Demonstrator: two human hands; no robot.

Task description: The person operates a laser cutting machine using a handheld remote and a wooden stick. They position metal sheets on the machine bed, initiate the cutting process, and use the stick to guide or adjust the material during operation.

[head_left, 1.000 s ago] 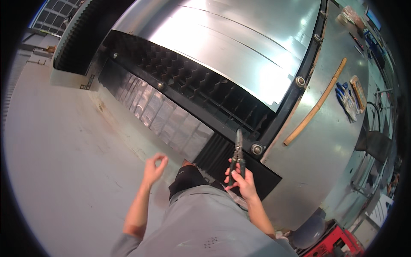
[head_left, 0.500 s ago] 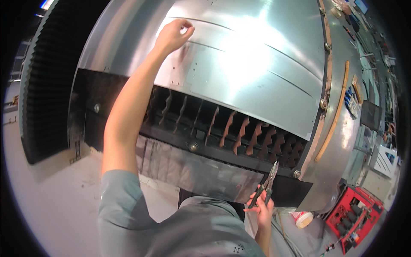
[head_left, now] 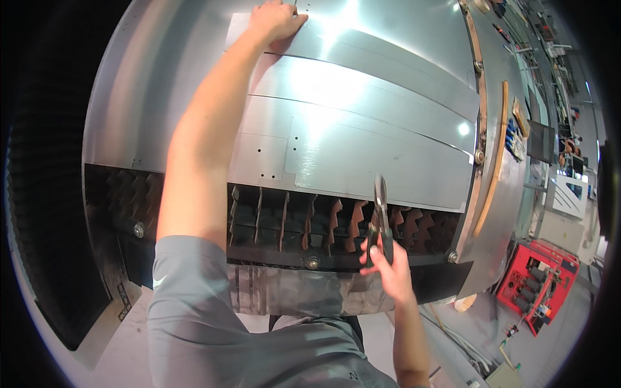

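My left hand (head_left: 277,21) reaches far out over a large silver metal sheet (head_left: 414,168), near the upper end of its cut strips. Its thumb points right and the fingers appear spread and resting on the metal; nothing shows in them. Closer to me, my right hand (head_left: 392,268) is closed around the dark handles of tin snips (head_left: 380,207). Their long silver jaws point away from me, above the sheet's near edge. Long slits cross the sheet, and small holes pierce a rectangular cut-out (head_left: 264,158) near that edge.
Toothed brown slats (head_left: 333,226) stand in the dark machine bed below the sheet. A black bellows (head_left: 52,239) lines the left side. On the right ledge are a curved wooden stick (head_left: 495,161) and blue-and-white gloves (head_left: 515,139). A red machine (head_left: 537,284) stands on the floor.
My left hand has moved farther away and come down on the sheet. My right hand has raised the snips forward over the slats to the sheet's near edge. The view has shifted.
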